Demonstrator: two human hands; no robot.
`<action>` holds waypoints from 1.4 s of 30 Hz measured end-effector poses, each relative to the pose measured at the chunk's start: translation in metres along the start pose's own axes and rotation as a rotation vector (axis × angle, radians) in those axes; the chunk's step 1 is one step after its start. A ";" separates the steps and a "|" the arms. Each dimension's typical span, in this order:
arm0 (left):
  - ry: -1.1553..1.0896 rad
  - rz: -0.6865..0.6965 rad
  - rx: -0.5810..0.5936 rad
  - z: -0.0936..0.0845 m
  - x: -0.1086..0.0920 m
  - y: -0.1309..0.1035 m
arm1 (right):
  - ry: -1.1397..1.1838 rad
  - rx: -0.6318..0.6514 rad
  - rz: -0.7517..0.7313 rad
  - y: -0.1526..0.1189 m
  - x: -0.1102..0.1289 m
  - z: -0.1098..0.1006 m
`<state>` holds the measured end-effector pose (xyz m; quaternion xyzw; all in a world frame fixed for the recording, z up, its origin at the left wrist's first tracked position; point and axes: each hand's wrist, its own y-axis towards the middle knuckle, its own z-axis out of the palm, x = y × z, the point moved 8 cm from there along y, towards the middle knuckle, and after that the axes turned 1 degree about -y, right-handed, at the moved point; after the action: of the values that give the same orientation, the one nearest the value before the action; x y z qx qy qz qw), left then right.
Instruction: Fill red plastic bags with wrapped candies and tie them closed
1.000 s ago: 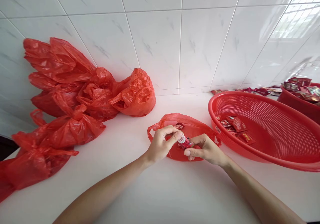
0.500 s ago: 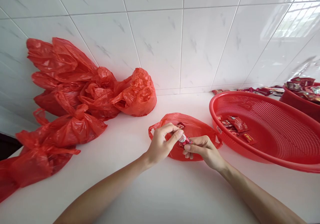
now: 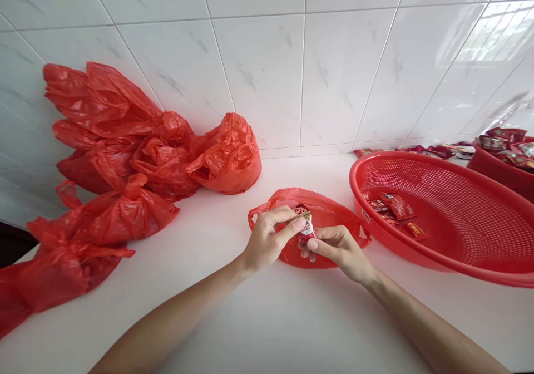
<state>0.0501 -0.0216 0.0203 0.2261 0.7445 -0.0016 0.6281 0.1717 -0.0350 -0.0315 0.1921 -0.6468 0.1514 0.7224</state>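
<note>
**Row of bunched-up red bags on the left, one open in the middle, packets loose on the right**

So here's where things stand. Along the left side of the frame there's a cluster of filled-looking red plastic bags (image 3: 133,204). At least one is clearly knotted at the neck; the rest are bunched up, and I can't tell whether they're all tied.

Centre of the frame, the open red plastic bag (image 3: 334,212) lies on the white worktop (image 3: 229,324), mouth spread, not tied. Looks like that one's the unfinished one. There's a dark red wrapper (image 3: 301,207) behind the fingers, but the hands block too much to say how full the bag is.

Both hands are pinching the same small red-and-white snack packet (image 3: 307,230) just over that bag: left hand (image 3: 269,237) at its upper end, right hand (image 3: 344,250) at its lower end.

As for what's left, a small bunch of packets (image 3: 398,206) sits in the big red perforated basket (image 3: 467,229) at right. More packets (image 3: 504,139) are heaped in the red tub (image 3: 500,168) at the right edge, so I'd say plenty is unbagged.
</note>
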 end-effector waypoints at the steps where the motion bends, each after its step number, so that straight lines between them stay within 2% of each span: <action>1: -0.003 -0.003 0.003 0.000 0.000 0.000 | 0.000 0.003 0.006 0.000 0.000 0.000; 11: -0.264 -0.108 0.172 0.017 0.002 0.002 | 0.034 -0.049 -0.038 0.000 0.003 -0.001; 26: -0.176 -0.072 0.096 0.011 0.003 0.002 | -0.032 -0.031 -0.047 -0.001 0.004 -0.003; 29: -0.079 -0.048 0.015 0.003 0.004 0.003 | -0.069 -0.034 -0.088 0.001 0.011 -0.009; 31: 0.017 -0.053 -0.073 -0.008 0.008 0.005 | -0.110 -0.105 -0.113 0.002 0.016 -0.021; 33: 0.108 -0.098 -0.094 -0.014 0.016 0.008 | -0.201 -0.211 -0.113 0.002 0.017 -0.036; 36: 0.298 -0.147 -0.072 -0.020 0.029 0.012 | -0.464 -0.283 -0.081 0.003 0.012 -0.049; 39: 0.538 -0.082 -0.052 -0.021 0.032 0.013 | -0.727 -0.190 -0.040 0.005 0.000 -0.045; 42: 0.667 -0.078 0.101 -0.009 0.038 0.010 | -0.931 -0.102 -0.018 0.005 -0.012 -0.036</action>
<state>0.0413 0.0028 -0.0104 0.2161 0.9161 0.0114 0.3375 0.1999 -0.0131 -0.0458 0.2095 -0.9070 0.0110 0.3652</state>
